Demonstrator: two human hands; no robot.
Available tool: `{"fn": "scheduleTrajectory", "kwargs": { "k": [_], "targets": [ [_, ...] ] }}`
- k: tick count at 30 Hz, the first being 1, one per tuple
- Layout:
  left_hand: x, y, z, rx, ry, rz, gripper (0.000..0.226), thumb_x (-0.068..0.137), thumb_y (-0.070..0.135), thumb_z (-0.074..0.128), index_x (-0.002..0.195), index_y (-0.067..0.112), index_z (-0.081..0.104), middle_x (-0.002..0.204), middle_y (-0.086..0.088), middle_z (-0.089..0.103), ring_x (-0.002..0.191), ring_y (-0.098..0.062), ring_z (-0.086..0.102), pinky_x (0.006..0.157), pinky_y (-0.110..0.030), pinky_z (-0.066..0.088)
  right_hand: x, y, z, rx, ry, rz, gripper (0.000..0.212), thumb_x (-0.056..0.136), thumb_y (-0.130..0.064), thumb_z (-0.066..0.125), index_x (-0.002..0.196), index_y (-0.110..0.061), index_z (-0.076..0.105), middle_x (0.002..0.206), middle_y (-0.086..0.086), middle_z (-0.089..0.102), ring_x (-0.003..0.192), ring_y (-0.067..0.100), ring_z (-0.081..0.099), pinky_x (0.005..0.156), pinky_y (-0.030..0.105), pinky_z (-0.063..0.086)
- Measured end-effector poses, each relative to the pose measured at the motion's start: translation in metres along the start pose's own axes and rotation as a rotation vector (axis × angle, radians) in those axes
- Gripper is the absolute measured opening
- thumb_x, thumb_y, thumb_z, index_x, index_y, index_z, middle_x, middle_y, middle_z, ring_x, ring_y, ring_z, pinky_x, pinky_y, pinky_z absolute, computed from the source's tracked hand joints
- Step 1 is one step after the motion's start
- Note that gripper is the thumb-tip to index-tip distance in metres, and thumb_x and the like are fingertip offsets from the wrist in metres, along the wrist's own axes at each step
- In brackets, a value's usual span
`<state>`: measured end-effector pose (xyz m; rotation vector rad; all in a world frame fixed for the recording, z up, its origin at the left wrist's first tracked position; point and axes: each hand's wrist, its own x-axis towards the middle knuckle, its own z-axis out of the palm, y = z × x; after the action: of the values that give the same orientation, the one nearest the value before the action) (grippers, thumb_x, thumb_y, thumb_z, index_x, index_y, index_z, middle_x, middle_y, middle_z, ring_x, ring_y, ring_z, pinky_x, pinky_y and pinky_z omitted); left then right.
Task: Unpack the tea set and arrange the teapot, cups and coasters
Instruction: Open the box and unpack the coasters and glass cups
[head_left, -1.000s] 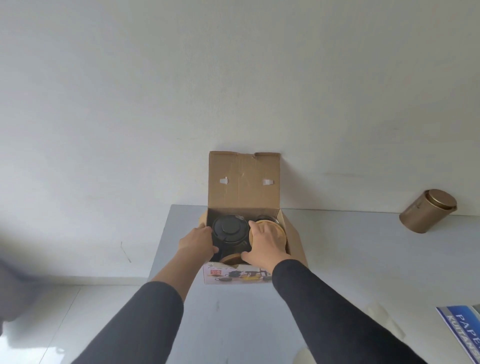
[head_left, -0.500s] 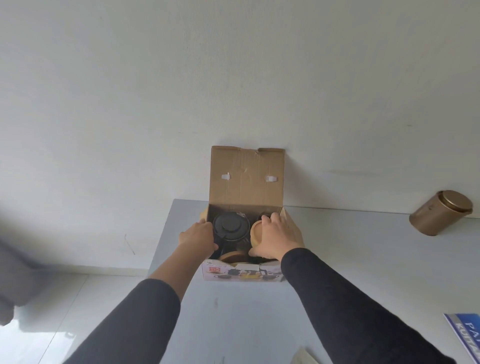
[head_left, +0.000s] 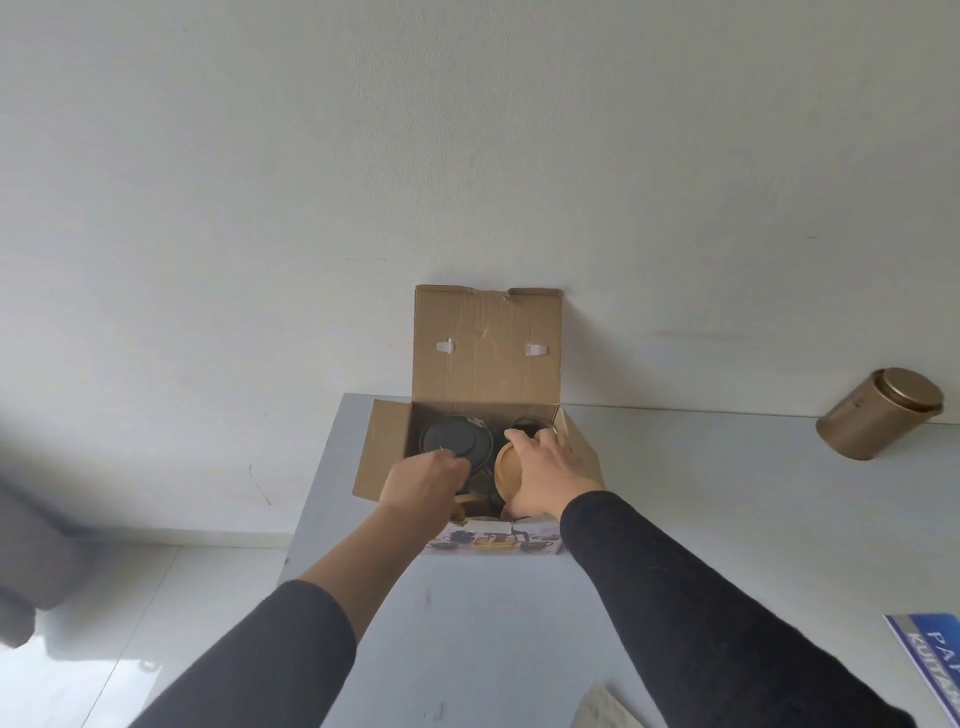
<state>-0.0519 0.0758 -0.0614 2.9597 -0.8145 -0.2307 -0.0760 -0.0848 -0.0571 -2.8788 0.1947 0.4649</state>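
An open cardboard box (head_left: 487, 353) stands at the back of the grey table (head_left: 675, 519), its lid flap upright against the wall. Inside on the left sits the teapot with a dark round lid (head_left: 452, 441). To the right of it lies a round wooden coaster (head_left: 506, 467), with a glass cup (head_left: 527, 425) behind it. My left hand (head_left: 423, 480) reaches into the box, fingers curled at the near edge of the teapot lid. My right hand (head_left: 553, 475) grips the wooden coaster from the right side. What lies lower in the box is hidden.
A gold-brown tin canister (head_left: 878, 413) stands at the table's back right by the wall. A blue printed packet (head_left: 930, 660) lies at the right edge. A pale paper corner (head_left: 605, 714) shows at the bottom. The table's left edge drops to a tiled floor (head_left: 130, 597).
My left hand has moved from the box's left side onto the near edge of the teapot lid. The box's left flap now folds outward. My right hand stays on the coaster.
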Motion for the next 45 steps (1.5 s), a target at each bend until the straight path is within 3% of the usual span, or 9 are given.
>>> {"fn": "scheduleTrajectory", "kwargs": {
  "k": [5, 9, 16, 22, 26, 31, 39, 45],
  "targets": [
    [0.005, 0.004, 0.003, 0.049, -0.146, -0.027, 0.035, 0.085, 0.035, 0.067, 0.114, 0.017, 0.063, 0.102, -0.003, 0.068, 0.088, -0.016, 0.065, 0.078, -0.025, 0.051, -0.002, 0.001, -0.002, 0.003, -0.028, -0.023, 0.099, 0.069, -0.037, 0.079, 0.148, -0.028, 0.018, 0.143, 0.014, 0.03, 0.134, 0.034, 0.026, 0.102, 0.042, 0.037],
    [0.008, 0.011, -0.001, 0.166, -0.162, 0.014, 0.032, 0.086, 0.031, 0.066, 0.112, 0.013, 0.065, 0.1, -0.005, 0.067, 0.089, -0.018, 0.065, 0.078, -0.026, 0.051, -0.003, 0.002, -0.001, -0.014, -0.004, -0.034, 0.097, 0.07, -0.039, 0.078, 0.147, -0.027, 0.021, 0.141, 0.016, 0.033, 0.131, 0.034, 0.03, 0.1, 0.041, 0.039],
    [0.008, 0.011, -0.006, 0.217, -0.19, 0.151, 0.038, 0.09, 0.022, 0.062, 0.127, 0.018, 0.055, 0.107, -0.004, 0.065, 0.093, -0.018, 0.063, 0.08, -0.025, 0.051, -0.005, 0.002, 0.0, 0.013, -0.001, -0.025, 0.094, 0.069, -0.039, 0.079, 0.144, -0.027, 0.025, 0.141, 0.016, 0.031, 0.128, 0.034, 0.035, 0.097, 0.039, 0.041],
    [0.008, 0.014, -0.013, 0.179, -0.294, 0.301, 0.035, 0.091, 0.011, 0.057, 0.124, 0.02, 0.051, 0.099, -0.006, 0.064, 0.075, -0.018, 0.053, 0.067, -0.022, 0.043, -0.004, 0.001, 0.002, 0.026, 0.004, -0.021, 0.091, 0.071, -0.035, 0.079, 0.144, -0.027, 0.026, 0.143, 0.016, 0.027, 0.129, 0.035, 0.035, 0.098, 0.038, 0.042],
    [0.013, 0.013, -0.005, 0.128, -0.326, 0.307, 0.035, 0.091, 0.014, 0.058, 0.125, 0.021, 0.06, 0.119, 0.0, 0.065, 0.102, -0.019, 0.062, 0.089, -0.024, 0.049, -0.004, 0.003, 0.002, 0.033, 0.008, -0.031, 0.091, 0.071, -0.035, 0.078, 0.144, -0.027, 0.025, 0.142, 0.016, 0.027, 0.126, 0.036, 0.038, 0.095, 0.038, 0.044],
    [0.024, 0.009, 0.002, 0.049, -0.364, 0.239, 0.03, 0.091, 0.018, 0.055, 0.118, 0.022, 0.067, 0.122, 0.004, 0.066, 0.11, -0.017, 0.061, 0.102, -0.03, 0.046, -0.004, 0.004, 0.002, 0.042, -0.001, -0.038, 0.092, 0.07, -0.038, 0.079, 0.144, -0.026, 0.025, 0.142, 0.016, 0.027, 0.125, 0.036, 0.038, 0.095, 0.038, 0.043],
    [0.032, 0.015, 0.013, 0.086, -0.351, 0.136, 0.031, 0.093, 0.028, 0.056, 0.121, 0.017, 0.066, 0.113, -0.003, 0.069, 0.101, -0.02, 0.066, 0.094, -0.028, 0.051, -0.001, 0.006, 0.002, 0.046, -0.029, -0.05, 0.095, 0.068, -0.038, 0.08, 0.145, -0.026, 0.025, 0.14, 0.017, 0.03, 0.126, 0.036, 0.037, 0.096, 0.04, 0.042],
    [0.029, 0.018, 0.012, 0.287, -0.372, 0.211, 0.027, 0.093, 0.013, 0.054, 0.119, 0.009, 0.062, 0.107, -0.009, 0.065, 0.099, -0.023, 0.061, 0.08, -0.026, 0.047, 0.002, 0.008, 0.005, 0.058, -0.023, -0.05, 0.093, 0.07, -0.037, 0.079, 0.145, -0.026, 0.025, 0.139, 0.018, 0.031, 0.126, 0.035, 0.036, 0.098, 0.039, 0.041]
  ]
}}
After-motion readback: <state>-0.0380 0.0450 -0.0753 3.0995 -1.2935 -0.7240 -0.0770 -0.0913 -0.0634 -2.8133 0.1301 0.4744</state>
